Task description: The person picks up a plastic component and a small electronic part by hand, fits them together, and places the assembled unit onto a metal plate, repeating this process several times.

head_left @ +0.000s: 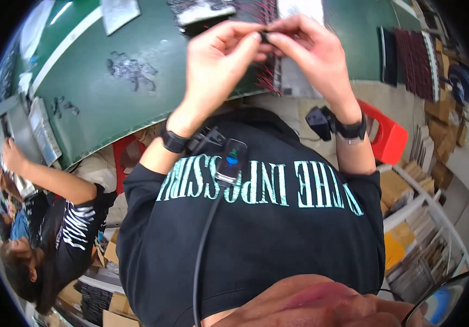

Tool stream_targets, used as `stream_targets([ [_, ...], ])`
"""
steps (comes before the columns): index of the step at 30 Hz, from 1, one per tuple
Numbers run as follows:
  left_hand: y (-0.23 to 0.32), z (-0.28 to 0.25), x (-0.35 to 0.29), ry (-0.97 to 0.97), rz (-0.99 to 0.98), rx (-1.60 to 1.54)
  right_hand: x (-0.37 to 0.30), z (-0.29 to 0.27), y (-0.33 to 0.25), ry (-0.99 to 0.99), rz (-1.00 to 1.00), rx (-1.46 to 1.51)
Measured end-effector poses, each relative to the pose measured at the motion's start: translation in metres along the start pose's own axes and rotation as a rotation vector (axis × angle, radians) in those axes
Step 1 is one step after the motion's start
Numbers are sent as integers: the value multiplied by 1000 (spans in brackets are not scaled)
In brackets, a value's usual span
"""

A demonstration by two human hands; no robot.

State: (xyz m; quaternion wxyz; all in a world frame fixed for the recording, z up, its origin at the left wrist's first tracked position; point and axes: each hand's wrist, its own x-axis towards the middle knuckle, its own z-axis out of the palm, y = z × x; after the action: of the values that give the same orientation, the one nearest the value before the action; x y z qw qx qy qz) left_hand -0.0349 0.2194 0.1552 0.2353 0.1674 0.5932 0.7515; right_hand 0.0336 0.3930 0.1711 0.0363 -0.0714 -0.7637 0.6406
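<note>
Over the far part of the green table (pixel 174 82), my left hand (pixel 215 62) and my right hand (pixel 319 54) meet fingertip to fingertip. Between their thumbs and fingers is a small black part (pixel 264 37), pinched from both sides. Its exact kind is mostly covered by my fingers. Thin dark-red wires (pixel 267 79) lie in a bundle just below and behind my hands, along a pale strip. To the left, a loose heap of small dark parts (pixel 132 71) rests on the table.
A block with dark pieces (pixel 204 12) stands at the far edge. More dark-red wires (pixel 417 65) lie on the right. A red stool (pixel 384 133) is beside me, with cardboard boxes (pixel 403 191) beyond. At left, another person's arm (pixel 54 177) reaches toward grey equipment.
</note>
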Motion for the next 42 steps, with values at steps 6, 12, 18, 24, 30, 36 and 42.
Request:
stream_targets([
  [6, 15, 28, -4, 175, -184, -126, -8, -10, -4, -56, 2, 122],
  [12, -12, 14, -23, -94, -50, -91, -38, -10, 23, 32, -62, 43],
  [18, -12, 14, -36, -118, -126, -36, -43, -9, 21, -14, -24, 35],
  [24, -13, 11, -32, -120, -117, -46, -38, -8, 22, -37, -80, 99],
  [30, -15, 15, -34, -108, -124, -72, -44, -5, 26, 17, -120, -33],
  [36, -22, 21, -36, -72, -111, -56, -52, -4, 22, 75, -174, -213],
  [42, -18, 34, -38, -99, -171, -140, -63, -14, 22, 91, -311, -306],
])
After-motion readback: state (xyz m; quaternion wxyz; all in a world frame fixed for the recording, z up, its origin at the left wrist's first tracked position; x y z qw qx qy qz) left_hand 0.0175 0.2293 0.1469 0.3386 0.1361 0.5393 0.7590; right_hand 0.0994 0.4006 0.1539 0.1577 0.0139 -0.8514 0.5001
